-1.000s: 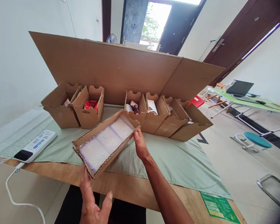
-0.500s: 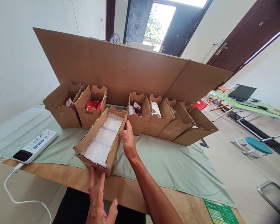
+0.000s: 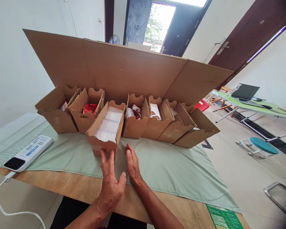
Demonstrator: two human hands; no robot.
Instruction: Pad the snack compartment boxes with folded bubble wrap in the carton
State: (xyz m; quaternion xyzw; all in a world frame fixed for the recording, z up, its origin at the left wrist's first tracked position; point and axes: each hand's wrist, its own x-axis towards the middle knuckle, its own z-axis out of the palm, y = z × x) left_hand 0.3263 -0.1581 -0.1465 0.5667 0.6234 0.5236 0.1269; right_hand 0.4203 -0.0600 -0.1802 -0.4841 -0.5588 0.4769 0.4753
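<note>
A small cardboard box lined with bubble wrap stands in the gap of a row of similar open boxes. My left hand is open, fingers stretched forward, with the fingertips touching the box's near face. Beside it my right hand lies open on the green cloth, just right of that box and holding nothing. The neighbouring box on the left holds something red, and the one on the right holds small packets.
A tall cardboard sheet stands behind the row of boxes. A white device with a cable lies at the left on the cloth. Bubble wrap sheet covers the far left. A green sticker sits at the table's right edge.
The bubble-wrap-lined box went from my hands, tilted above the table, down into the gap in the row. Both hands let go; the left now touches its front.
</note>
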